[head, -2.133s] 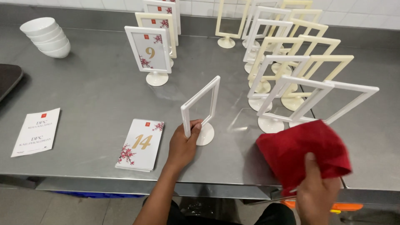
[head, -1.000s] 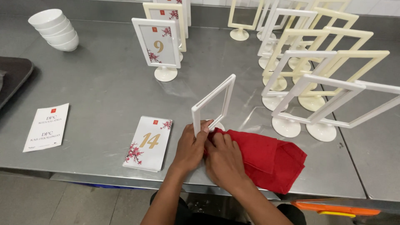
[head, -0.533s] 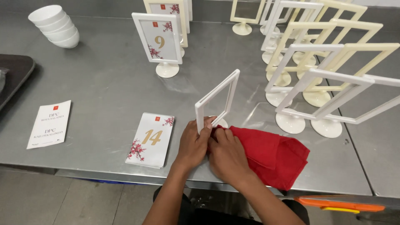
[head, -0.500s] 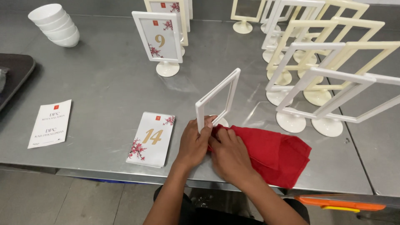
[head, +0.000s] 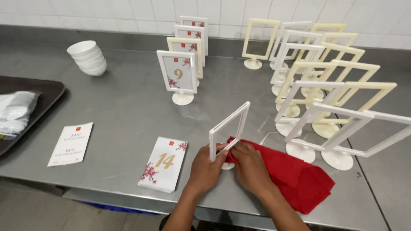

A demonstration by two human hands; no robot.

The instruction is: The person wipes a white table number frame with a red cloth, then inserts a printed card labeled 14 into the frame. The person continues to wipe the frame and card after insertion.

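One dark tray (head: 40,100) with wrapped white items sits at the far left of the steel counter (head: 128,107), beside one stack of white bowls (head: 87,57). Two printed cards lie flat: a small white one (head: 70,143) and a flowered numbered card (head: 163,163). Four filled card stands (head: 177,72) line up behind. The left hand (head: 206,167) pinches the lower edge of one empty white frame stand (head: 229,130), upright on the counter. The right hand (head: 251,167) presses a red cloth (head: 295,173) against that frame's base, fingers closed on the fabric. About ten empty frames (head: 329,102) crowd the right.
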